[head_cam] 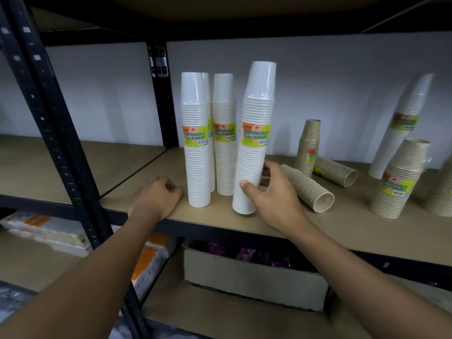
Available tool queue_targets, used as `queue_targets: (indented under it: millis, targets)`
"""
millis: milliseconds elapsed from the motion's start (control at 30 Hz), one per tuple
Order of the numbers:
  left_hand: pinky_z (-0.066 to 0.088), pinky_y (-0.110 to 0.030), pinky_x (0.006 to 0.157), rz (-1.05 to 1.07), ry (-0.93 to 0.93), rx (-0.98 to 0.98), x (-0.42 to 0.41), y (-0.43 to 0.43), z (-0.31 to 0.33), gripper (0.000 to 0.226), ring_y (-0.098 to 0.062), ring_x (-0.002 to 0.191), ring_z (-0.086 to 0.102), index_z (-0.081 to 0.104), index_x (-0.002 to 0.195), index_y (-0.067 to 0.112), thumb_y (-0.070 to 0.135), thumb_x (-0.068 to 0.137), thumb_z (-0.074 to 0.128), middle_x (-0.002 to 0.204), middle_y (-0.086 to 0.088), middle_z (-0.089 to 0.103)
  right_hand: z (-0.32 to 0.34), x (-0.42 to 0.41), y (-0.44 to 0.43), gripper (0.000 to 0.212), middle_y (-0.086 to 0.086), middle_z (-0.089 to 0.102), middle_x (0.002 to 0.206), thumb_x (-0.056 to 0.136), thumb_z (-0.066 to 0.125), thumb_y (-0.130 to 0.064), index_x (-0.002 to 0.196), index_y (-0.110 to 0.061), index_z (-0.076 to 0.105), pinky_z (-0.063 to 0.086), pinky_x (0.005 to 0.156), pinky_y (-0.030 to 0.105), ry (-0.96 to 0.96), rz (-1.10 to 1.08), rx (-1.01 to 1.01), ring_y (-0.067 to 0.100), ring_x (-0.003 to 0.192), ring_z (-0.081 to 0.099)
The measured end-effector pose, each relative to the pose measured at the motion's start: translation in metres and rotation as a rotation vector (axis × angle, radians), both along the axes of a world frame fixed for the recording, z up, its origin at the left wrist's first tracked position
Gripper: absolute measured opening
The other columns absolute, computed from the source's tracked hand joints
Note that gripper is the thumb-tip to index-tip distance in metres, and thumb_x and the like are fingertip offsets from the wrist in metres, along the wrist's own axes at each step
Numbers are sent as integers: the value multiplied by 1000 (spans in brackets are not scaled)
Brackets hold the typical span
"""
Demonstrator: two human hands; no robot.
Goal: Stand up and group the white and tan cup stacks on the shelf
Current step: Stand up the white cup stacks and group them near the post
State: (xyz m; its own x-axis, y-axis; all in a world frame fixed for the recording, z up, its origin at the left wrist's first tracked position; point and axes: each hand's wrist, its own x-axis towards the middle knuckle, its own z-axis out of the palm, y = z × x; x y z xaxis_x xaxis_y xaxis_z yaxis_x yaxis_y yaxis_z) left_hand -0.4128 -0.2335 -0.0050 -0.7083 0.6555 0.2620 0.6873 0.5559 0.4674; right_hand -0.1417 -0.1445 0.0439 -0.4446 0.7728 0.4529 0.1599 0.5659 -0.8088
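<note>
While the right hand [271,199] is gripping the lower part of a white cup stack [254,143], thumb on the near side and fingers wrapping round the far side, the left hand [156,196] is resting on the shelf [342,228] with its fingers curled under, holding nothing.

That gripped stack is standing with its base near the shelf's front edge. Its long axis is running almost vertical, with the top leaning a little to the right. Just to its left, with a narrow gap between, the other white stacks [197,155] are standing upright in a tight cluster. The left hand is sitting on the far side of that cluster. Closing the gap looks like a short slide leftward, and the right hand is the one placed to do it.

Just right of the gripped stack, behind the right hand, two tan stacks [309,189] are lying on their sides, open mouths pointing right and forward. An upright tan stack [308,148] is standing behind them. Farther right again, a leaning white stack [403,128] and more upright tan cups [398,177] are waiting, all of them nearer the right hand.
</note>
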Motion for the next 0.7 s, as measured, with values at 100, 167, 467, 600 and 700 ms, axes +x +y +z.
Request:
queue_targets:
  millis: [100, 167, 467, 600, 700]
  targets:
    - [49, -45, 92, 4, 9, 1, 2, -2, 2, 35, -25, 104, 55, 61, 98, 34, 59, 79, 45, 111, 0, 58, -4, -8, -7, 55, -15, 58, 122, 86, 73, -28, 135, -20, 49, 42, 90, 17, -11, 51, 6, 1, 109, 55]
    - [49, -45, 92, 1, 18, 5, 3, -2, 2, 37, -25, 102, 55, 63, 98, 32, 58, 79, 45, 111, 0, 58, -9, -13, -8, 56, -15, 59, 127, 86, 72, -29, 135, -22, 47, 47, 97, 26, -4, 81, -12, 1, 114, 55]
    - [49, -45, 94, 1, -3, -2, 1, -2, 2, 37, -25, 105, 55, 63, 101, 33, 58, 79, 45, 114, 1, 57, -22, -14, 1, 72, -6, 58, 122, 77, 80, -28, 138, -32, 43, 53, 91, 30, -36, 85, -42, 1, 104, 59]
    - [49, -45, 94, 4, -7, -4, 1, -2, 1, 39, -25, 107, 54, 62, 102, 33, 59, 80, 45, 116, 0, 57, -21, -20, 0, 56, -18, 58, 106, 77, 82, -24, 121, -28, 47, 54, 90, 30, -24, 89, -87, -1, 98, 59]
    - [48, -45, 95, 2, 16, -3, 1, -2, 1, 39, -25, 109, 53, 64, 104, 30, 57, 82, 45, 117, 1, 56, -23, -28, 0, 49, -12, 62, 111, 77, 82, -28, 114, -26, 51, 53, 91, 32, -28, 83, -84, 1, 99, 60]
